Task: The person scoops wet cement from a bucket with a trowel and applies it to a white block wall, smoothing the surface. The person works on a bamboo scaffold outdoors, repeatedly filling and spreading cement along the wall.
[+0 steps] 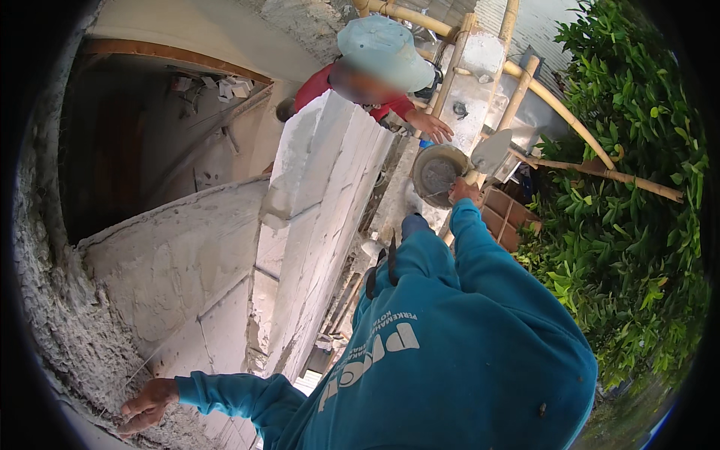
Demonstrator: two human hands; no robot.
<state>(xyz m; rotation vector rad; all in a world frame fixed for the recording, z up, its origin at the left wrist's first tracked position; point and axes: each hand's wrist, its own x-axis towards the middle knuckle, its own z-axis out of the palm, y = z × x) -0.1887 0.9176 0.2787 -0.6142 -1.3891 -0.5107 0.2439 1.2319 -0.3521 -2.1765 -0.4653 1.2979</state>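
Note:
My right hand (465,191) is closed at the near rim of a grey bucket (421,187). A trowel (491,152) angles up from this hand, its flat grey blade beside the bucket; the handle is mostly hidden in my fingers. Whether the fingers also grip the bucket's rim, I cannot tell. Far to the left, my left hand (150,405) is against the rough mortared wall (82,337), fingers extended and apart. Beyond the bucket, a co-worker in a pale blue hat and red sleeves stretches an open hand (431,125) toward it.
A pale block wall (322,202) rises between my arms, with an opening (135,142) at its left. Bamboo poles (566,116) and a narrow plank (476,94) form scaffolding ahead. A brown crate-like box (506,217) sits below the trowel. Leafy branches (630,225) crowd the right side.

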